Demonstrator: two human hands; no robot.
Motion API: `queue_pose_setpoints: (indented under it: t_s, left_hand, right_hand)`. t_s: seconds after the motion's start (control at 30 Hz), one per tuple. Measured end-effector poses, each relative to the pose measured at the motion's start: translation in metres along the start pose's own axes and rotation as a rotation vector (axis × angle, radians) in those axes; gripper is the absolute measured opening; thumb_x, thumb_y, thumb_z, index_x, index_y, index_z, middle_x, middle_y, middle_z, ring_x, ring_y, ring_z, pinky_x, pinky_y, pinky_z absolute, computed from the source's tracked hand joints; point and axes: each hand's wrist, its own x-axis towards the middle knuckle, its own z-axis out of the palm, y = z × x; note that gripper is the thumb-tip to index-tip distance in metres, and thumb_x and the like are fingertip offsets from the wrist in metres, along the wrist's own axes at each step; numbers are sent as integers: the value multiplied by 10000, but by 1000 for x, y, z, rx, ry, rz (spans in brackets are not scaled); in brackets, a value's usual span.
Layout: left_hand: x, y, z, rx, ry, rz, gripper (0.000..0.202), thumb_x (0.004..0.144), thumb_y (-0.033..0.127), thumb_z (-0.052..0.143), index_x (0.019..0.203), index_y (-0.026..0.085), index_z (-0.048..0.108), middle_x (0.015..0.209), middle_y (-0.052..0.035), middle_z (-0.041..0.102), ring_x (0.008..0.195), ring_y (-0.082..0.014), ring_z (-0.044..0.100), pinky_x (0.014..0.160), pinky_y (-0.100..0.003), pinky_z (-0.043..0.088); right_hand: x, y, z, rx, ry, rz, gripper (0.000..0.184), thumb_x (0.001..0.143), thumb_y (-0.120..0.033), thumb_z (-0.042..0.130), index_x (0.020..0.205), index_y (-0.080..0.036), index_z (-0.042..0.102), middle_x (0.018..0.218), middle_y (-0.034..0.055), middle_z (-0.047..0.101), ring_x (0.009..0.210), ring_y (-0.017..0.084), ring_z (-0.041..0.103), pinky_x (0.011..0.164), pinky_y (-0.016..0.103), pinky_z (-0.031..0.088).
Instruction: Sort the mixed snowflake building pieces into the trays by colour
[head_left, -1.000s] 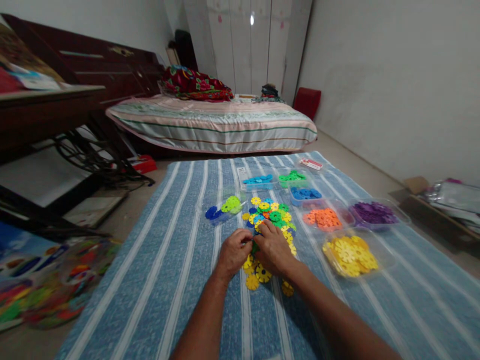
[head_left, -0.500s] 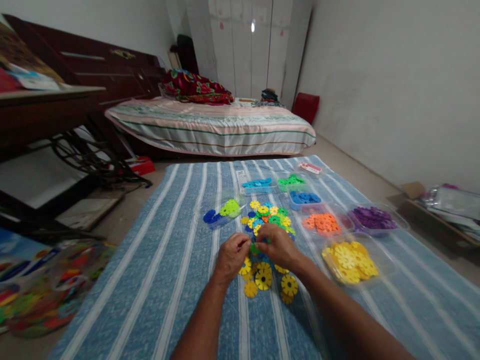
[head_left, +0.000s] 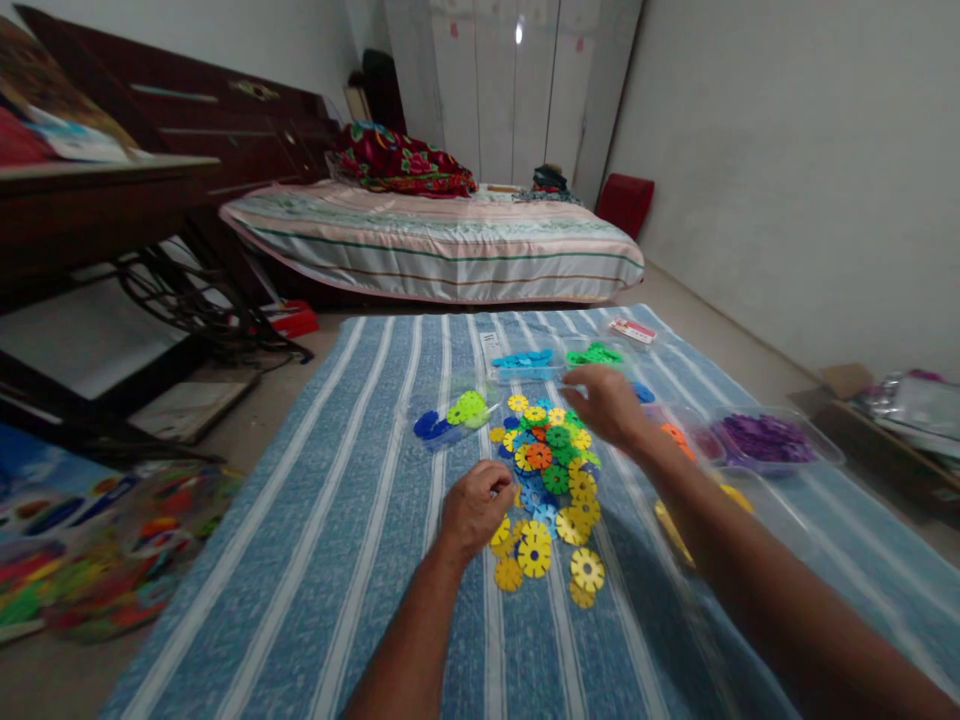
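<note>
Blue striped cloth (head_left: 360, 520) fills most of my feed, with a heap of loose flower-shaped discs (head_left: 557, 478) sitting on it right between the hands. From my end of the head cam, the left hand (head_left: 478, 505) is just beside the heap's left edge, fingers curled in toward the thumb. Can't tell if there's a disc pinched in there. The right hand (head_left: 604, 402) is up at the far right side of the heap, just short of the green discs (head_left: 595, 354), fingers bent and bunched together. Too blurry for me to say whether the tips grip anything.

Tips for this reach, imo: keep the right wrist high, because the right forearm (head_left: 750, 530) crosses over the orange discs (head_left: 677, 440) and yellow discs (head_left: 739, 497) and could clip them. Aim carefully too, since the clear box of light blue discs (head_left: 525, 374) is right next door to the green. For the left, I'd work from the heap's edge, one disc at a time; overlapping ones probably snag on their notches.
</note>
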Motion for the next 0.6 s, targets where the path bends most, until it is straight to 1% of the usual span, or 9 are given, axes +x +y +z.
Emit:
queue_pose_setpoints:
  t_s: [0.03,0.1,0.17,0.2,0.27,0.37,0.47,0.6]
  left_hand:
    - [0,0,0,6,-6,8,88,773,199,545,730,197,621,851,-31,649,769,-138,618,695,-243,495]
    - [-1,1,0,21,-17,24,63,769,202,560,738,196,614,870,-35,650,779,-140,617,712,-250,494]
    - [-2,2,0,42,-25,37,55,772,211,568,744,197,613,883,-37,651,812,-149,619,750,-265,495]
    - [-2,2,0,53,-29,43,55,775,218,572,745,199,614,893,-39,652,836,-155,620,774,-274,495]
    - [-2,3,0,70,-36,51,60,782,233,578,751,201,617,910,-42,653,874,-163,621,812,-287,494]
    - [-2,4,-1,85,-42,56,68,792,235,575,755,199,618,922,-45,654,882,-165,627,816,-287,497]
    - [-3,5,-1,100,-51,64,62,793,230,581,760,198,621,936,-47,656,895,-168,632,814,-287,499]
    - [-4,4,1,123,-57,85,41,765,222,627,796,195,632,988,-59,656,950,-186,629,840,-303,500]
  right_hand:
    - [-15,-8,7,18,-97,-43,141,851,-212,582,918,-159,695,922,91,688,888,216,617,788,313,453]
    - [-46,-22,20,30,-243,-115,120,849,-189,574,858,-178,693,881,74,675,871,202,607,755,292,452]
    - [-71,-33,31,25,-340,-173,104,832,-168,585,797,-186,682,855,66,657,889,198,591,774,290,448]
    - [-82,-37,34,18,-366,-187,81,817,-169,604,793,-190,679,884,70,651,931,205,579,803,300,446]
    - [-97,-42,39,-2,-391,-193,56,792,-192,645,833,-196,683,995,87,637,1052,235,537,871,337,438]
    - [-110,-45,39,-14,-412,-177,158,783,-222,669,938,-201,690,1153,112,593,1209,276,441,958,400,410]
    - [-115,-45,37,6,-440,-163,205,781,-201,663,985,-187,687,1189,117,579,1234,277,422,1001,419,387]
    - [-118,-44,36,44,-451,-139,243,760,-163,652,1001,-171,680,1205,110,578,1215,278,440,1004,418,389]
